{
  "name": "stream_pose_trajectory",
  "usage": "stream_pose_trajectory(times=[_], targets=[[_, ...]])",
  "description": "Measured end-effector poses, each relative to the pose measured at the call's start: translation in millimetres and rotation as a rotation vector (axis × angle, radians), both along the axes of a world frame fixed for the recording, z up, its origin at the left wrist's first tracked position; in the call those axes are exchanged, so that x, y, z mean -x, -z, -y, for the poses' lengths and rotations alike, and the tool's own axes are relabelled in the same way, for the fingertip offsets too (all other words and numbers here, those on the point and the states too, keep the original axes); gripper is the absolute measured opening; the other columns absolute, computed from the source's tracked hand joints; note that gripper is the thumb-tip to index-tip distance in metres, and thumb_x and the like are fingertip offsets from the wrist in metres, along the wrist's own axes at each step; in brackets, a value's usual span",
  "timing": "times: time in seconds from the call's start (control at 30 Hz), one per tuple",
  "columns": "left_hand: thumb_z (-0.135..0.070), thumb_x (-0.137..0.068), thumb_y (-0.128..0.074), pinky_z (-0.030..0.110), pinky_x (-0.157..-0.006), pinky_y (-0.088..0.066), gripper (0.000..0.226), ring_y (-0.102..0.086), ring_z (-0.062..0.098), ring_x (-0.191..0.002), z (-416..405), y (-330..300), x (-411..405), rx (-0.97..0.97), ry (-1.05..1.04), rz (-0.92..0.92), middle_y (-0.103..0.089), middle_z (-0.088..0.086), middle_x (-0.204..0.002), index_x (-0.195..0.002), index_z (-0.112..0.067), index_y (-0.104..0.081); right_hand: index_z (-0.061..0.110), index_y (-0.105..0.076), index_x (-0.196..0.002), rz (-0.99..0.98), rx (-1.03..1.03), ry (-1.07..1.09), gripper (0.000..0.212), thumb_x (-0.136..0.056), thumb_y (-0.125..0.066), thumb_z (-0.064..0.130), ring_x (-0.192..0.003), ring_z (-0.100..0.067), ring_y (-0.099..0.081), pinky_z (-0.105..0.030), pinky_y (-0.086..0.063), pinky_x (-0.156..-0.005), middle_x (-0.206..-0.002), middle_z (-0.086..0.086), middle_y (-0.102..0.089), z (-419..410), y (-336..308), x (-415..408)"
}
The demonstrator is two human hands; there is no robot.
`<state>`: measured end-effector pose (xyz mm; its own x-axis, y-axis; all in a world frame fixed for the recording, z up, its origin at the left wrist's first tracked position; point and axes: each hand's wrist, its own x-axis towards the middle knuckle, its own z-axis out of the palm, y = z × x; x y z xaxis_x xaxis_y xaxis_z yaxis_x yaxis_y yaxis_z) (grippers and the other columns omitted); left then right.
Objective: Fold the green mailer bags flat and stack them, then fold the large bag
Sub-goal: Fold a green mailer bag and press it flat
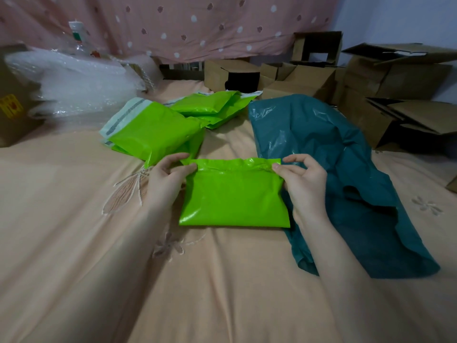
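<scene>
Left hand (pixel 168 174) and right hand (pixel 300 177) each pinch top corner of green mailer (pixel 235 194), folded, flat mid-bed (pixel 74 268); mailer pile (pixel 153 129) and further mailers (pixel 212 107) toward far edge, loosely heaped; teal large bag (pixel 321 149) at right, unfolded – judged roughly midway

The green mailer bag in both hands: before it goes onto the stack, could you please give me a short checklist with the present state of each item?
1. Left hand pinches the top left corner of the green mailer bag: ok.
2. Right hand pinches the top right corner: ok.
3. Bag folded flat: not ok, the top edge is wrinkled and gathered.
4. Stack of green bags within view, behind the left hand: ok.
5. Stack tidy enough to take another: not ok, bags lie askew, with a second loose pile behind.
6. Large teal bag folded: not ok, it lies crumpled and unfolded under the right hand.
</scene>
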<state>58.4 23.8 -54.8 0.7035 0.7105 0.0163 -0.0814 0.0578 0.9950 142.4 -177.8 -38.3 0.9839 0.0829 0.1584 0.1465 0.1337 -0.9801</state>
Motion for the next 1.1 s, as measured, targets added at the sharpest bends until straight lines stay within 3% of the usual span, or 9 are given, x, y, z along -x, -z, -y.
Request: stream_pose_trajectory(times=[0.07,0.17,0.27,0.33,0.43,0.57,0.67,0.8,1.1], targets=[[-0.012,-0.08,-0.068,0.02,-0.052,-0.042,0.022,-0.052,0.01,-0.06,-3.8,6.7,-0.4,-0.007,0.013,-0.079,-0.06,-0.005,-0.071,-0.097,-0.026,-0.064,0.016,-0.058,-0.076,0.021,0.106,0.002,0.02,-0.075,-0.073,0.002,-0.068,-0.018,-0.065,-0.035,-0.051,-0.072,-0.068,-0.003,-0.072,-0.4,5.3,-3.6],[-0.019,-0.082,-0.07,0.029,-0.068,-0.047,0.027,-0.058,0.011,-0.072,-4.7,14.0,-0.7,-0.211,-0.022,-0.11,-0.064,-0.004,-0.082,-0.107,-0.019,-0.06,0.019,-0.061,-0.079,0.084,0.237,0.02,0.016,-0.077,-0.073,0.009,-0.076,-0.021,-0.068,-0.035,-0.053,-0.08,-0.072,-0.002,-0.073,-1.1,12.2,-7.8],[-0.02,-0.086,-0.065,0.012,-0.072,-0.046,0.026,-0.062,0.009,-0.083,-1.8,12.0,1.6,-0.444,-0.069,-0.094,-0.067,0.0,-0.095,-0.11,-0.011,-0.059,0.014,-0.062,-0.093,0.112,0.221,0.015,0.013,-0.083,-0.069,0.011,-0.083,-0.014,-0.067,-0.026,-0.051,-0.081,-0.09,-0.006,-0.072,-1.6,11.3,-7.1],[-0.017,-0.09,-0.058,0.014,-0.079,-0.042,0.023,-0.061,0.016,-0.097,2.1,8.7,5.2,-0.696,-0.129,-0.116,-0.065,0.004,-0.108,-0.112,-0.009,-0.061,0.01,-0.062,-0.105,0.18,0.294,0.064,0.016,-0.088,-0.062,0.013,-0.097,-0.012,-0.064,-0.025,-0.05,-0.088,-0.108,-0.007,-0.068,-0.8,8.5,-4.9],[-0.017,-0.093,-0.048,0.022,-0.092,-0.034,0.028,-0.055,0.022,-0.112,19.8,1.4,11.7,-0.985,-0.044,-0.08,-0.061,0.007,-0.119,-0.116,-0.008,-0.062,0.008,-0.062,-0.115,0.433,0.495,0.119,0.025,-0.094,-0.05,0.012,-0.113,-0.017,-0.055,-0.027,-0.04,-0.101,-0.119,-0.005,-0.063,-1.4,3.5,5.4],[-0.04,-0.092,-0.026,0.024,-0.1,-0.03,0.055,-0.054,0.023,-0.118,43.1,3.3,12.6,-1.299,0.172,-0.193,-0.058,0.005,-0.128,-0.125,-0.009,-0.057,0.002,-0.055,-0.126,0.771,0.902,-0.15,0.041,-0.094,-0.037,0.022,-0.122,-0.024,-0.048,-0.026,-0.028,-0.105,-0.129,-0.011,-0.057,-15.5,9.6,25.3],[-0.05,-0.087,-0.008,0.029,-0.11,-0.026,0.072,-0.042,0.018,-0.132,49.9,10.6,15.0,-1.366,0.295,-0.331,-0.046,0.002,-0.143,-0.138,-0.015,-0.043,0.009,-0.042,-0.14,0.791,1.176,-0.283,0.067,-0.09,-0.011,0.04,-0.137,-0.017,-0.035,-0.033,-0.022,-0.116,-0.147,-0.004,-0.041,-18.0,23.5,32.4],[-0.047,-0.086,-0.003,0.034,-0.112,-0.024,0.073,-0.034,0.016,-0.138,50.9,16.7,17.1,-1.441,0.314,-0.391,-0.038,0.001,-0.148,-0.142,-0.016,-0.037,0.016,-0.028,-0.147,0.774,1.305,-0.332,0.079,-0.082,0.006,0.044,-0.143,-0.009,-0.02,-0.031,-0.011,-0.117,-0.155,0.004,-0.027,-15.2,29.1,32.2],[-0.047,-0.081,0.007,0.03,-0.114,-0.019,0.079,-0.026,0.009,-0.141,51.6,16.4,14.7,-1.454,0.319,-0.444,-0.032,-0.007,-0.152,-0.143,-0.024,-0.036,0.02,-0.027,-0.147,0.705,1.343,-0.352,0.047,-0.102,-0.023,0.031,-0.145,-0.006,-0.013,-0.032,-0.006,-0.117,-0.157,0.007,-0.022,-15.3,22.6,36.1]])
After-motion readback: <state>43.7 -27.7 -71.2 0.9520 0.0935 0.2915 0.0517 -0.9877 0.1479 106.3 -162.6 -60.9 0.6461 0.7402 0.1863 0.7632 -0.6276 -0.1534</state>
